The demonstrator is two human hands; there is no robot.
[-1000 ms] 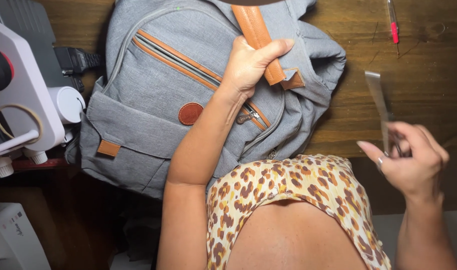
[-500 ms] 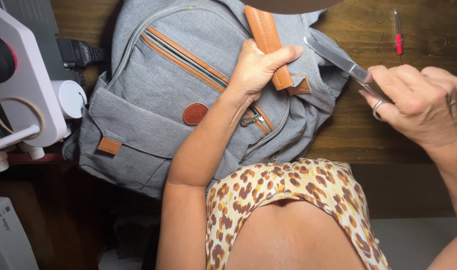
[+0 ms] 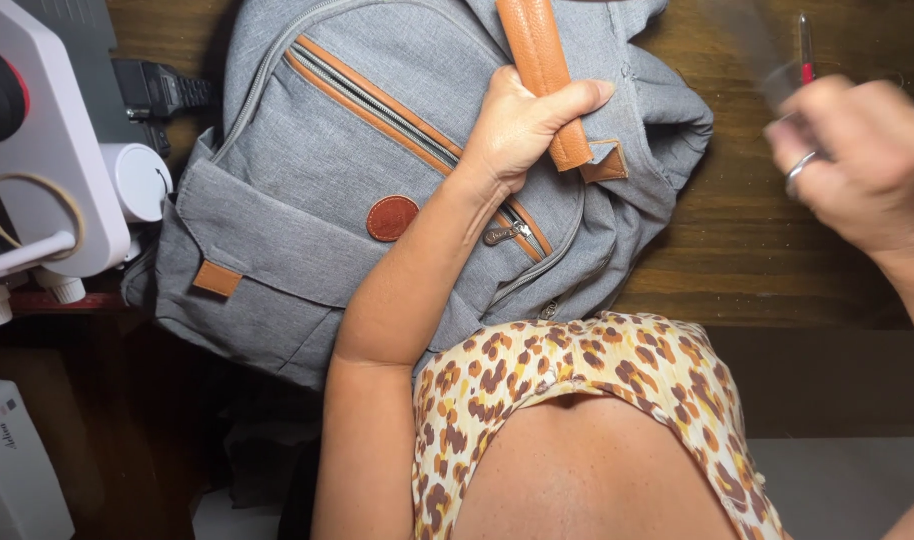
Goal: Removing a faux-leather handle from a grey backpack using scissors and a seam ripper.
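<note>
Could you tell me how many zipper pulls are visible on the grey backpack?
2: one metal pull beside the round leather patch, another near the bag's lower edge. Others may be hidden.

I count one grey fabric backpack (image 3: 357, 180) at twelve o'clock, with one tan leather handle (image 3: 542, 70), one round brown leather patch (image 3: 392, 218) and two zips I can make out. One red-tipped pen (image 3: 805, 45) lies at two o'clock. One white plastic machine (image 3: 47, 150) stands at ten o'clock, one black plug (image 3: 157, 90) beside it. One silver ring (image 3: 799, 168) is on my finger.
</note>
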